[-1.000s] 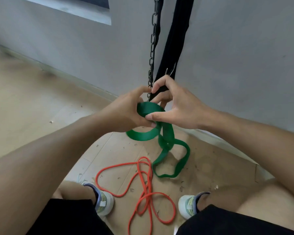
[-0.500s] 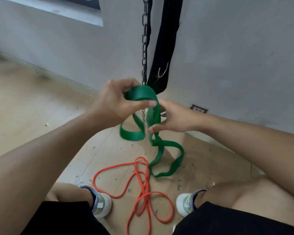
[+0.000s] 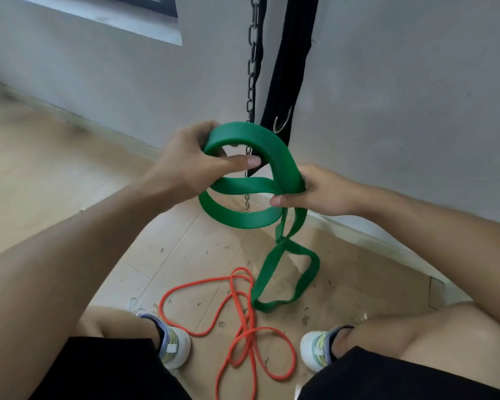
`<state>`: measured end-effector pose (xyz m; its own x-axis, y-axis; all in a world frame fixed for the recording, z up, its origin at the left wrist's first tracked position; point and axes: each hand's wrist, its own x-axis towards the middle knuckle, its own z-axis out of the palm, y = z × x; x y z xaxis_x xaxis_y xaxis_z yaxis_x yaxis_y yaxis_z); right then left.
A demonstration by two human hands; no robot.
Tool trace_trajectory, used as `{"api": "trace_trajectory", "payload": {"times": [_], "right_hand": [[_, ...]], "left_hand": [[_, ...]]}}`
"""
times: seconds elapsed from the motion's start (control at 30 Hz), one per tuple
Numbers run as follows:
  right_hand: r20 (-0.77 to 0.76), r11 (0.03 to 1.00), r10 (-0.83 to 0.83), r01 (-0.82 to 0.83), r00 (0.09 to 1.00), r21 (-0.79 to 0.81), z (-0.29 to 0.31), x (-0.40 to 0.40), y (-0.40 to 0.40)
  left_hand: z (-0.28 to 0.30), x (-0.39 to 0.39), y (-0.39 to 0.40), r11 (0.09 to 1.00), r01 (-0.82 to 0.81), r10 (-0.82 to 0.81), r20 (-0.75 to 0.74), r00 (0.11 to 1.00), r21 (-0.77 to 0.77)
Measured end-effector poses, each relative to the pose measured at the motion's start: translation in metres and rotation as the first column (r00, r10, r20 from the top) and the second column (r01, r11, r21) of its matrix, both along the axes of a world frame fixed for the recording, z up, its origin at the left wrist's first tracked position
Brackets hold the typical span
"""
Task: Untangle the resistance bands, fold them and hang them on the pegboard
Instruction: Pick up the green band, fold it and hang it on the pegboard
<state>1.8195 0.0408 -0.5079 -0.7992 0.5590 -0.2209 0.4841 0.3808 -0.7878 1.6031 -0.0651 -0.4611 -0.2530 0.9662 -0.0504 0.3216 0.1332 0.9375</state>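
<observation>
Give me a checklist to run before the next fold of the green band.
1. Left hand grips the green band: ok.
2. Right hand pinches the crossing: ok.
3. Band free of twists: not ok, the hanging part crosses itself below the right hand.
4. Green band apart from the orange band: cannot tell, its lower end lies next to it.
5. Pegboard in view: not ok.

Green resistance band [image 3: 244,220]: wide, flat, held off the floor in twisted loops, lower loop hanging down with its end near the floor. Orange resistance band [image 3: 243,321]: thin, lying tangled in crossing loops on the floor, just beside the green band's lower end.
</observation>
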Motion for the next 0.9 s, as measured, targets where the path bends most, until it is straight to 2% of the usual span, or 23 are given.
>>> {"api": "trace_trajectory", "payload": {"times": [0.13,0.3,0.47,0.57,0.63,0.77,0.9], "right_hand": [[0.046,0.998,-0.023,0.02,0.999,0.051,0.001,0.001,-0.001],[0.011,0.998,-0.033,0.034,0.999,-0.061,0.005,0.005,0.0],[-0.03,0.968,-0.01,0.002,1.0,-0.252,0.01,0.007,-0.001],[-0.043,0.958,-0.044,0.03,0.998,-0.287,0.012,0.008,-0.003],[-0.054,0.951,-0.059,0.04,0.997,-0.307,0.011,0.009,-0.002],[-0.07,0.957,-0.096,0.072,0.993,-0.281,0.018,0.002,-0.007],[-0.15,0.979,-0.117,0.089,0.982,-0.181,0.028,-0.01,-0.016]], "left_hand": [[0.003,0.003,0.001,0.995,0.001,-0.002,0.01,1.0,0.1],[0.003,0.005,-0.001,0.993,0.01,-0.011,0.009,1.0,0.121],[-0.001,-0.002,0.005,0.997,-0.066,0.069,0.123,0.99,-0.027],[-0.006,-0.01,0.009,0.988,-0.096,0.11,0.109,0.988,-0.123],[-0.01,-0.013,0.01,0.981,-0.098,0.11,0.065,0.992,-0.167],[-0.012,-0.013,0.004,0.969,-0.037,-0.006,-0.171,0.985,-0.246],[-0.01,0.001,-0.002,0.968,0.15,-0.193,-0.21,0.959,-0.203]]}}
